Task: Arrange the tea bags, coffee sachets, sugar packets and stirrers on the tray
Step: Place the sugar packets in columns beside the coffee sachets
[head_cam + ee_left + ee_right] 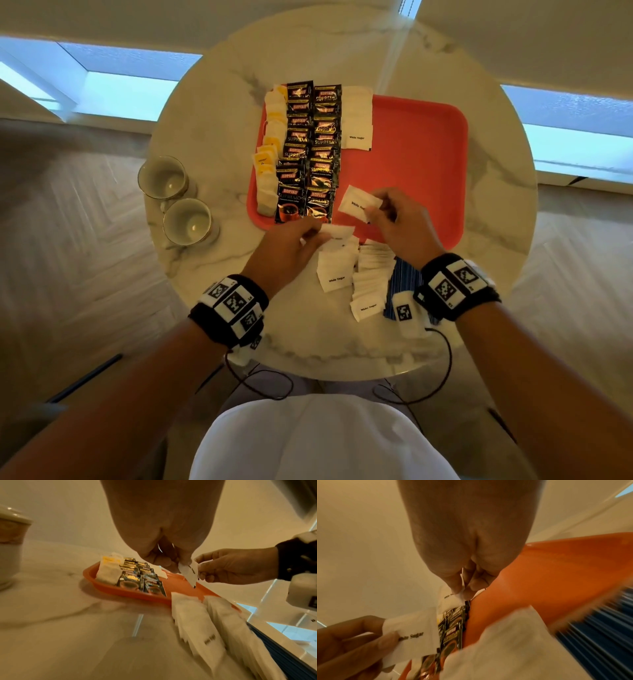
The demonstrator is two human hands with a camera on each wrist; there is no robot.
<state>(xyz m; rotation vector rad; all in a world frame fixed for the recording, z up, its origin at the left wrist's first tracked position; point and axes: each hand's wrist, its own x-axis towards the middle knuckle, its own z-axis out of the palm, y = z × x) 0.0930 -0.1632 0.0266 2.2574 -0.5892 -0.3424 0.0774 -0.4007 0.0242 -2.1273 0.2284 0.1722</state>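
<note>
Two sugar packets pinched, one in my left hand (291,240), one in my right hand (399,219), over tray's (428,144) near edge.

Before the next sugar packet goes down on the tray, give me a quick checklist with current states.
1. Right hand holds a sugar packet over the tray: ok.
2. Left hand pinches another packet at the tray's near edge: ok.
3. Free tray space right of the coffee sachets: ok.
4. Sugar row already begun at the far end to line up with: ok.
5. Whether each hand holds only a single packet: cannot tell.
6. Stirrers on the tray: not ok, they lie on the table beside the loose sugar pile.
</note>
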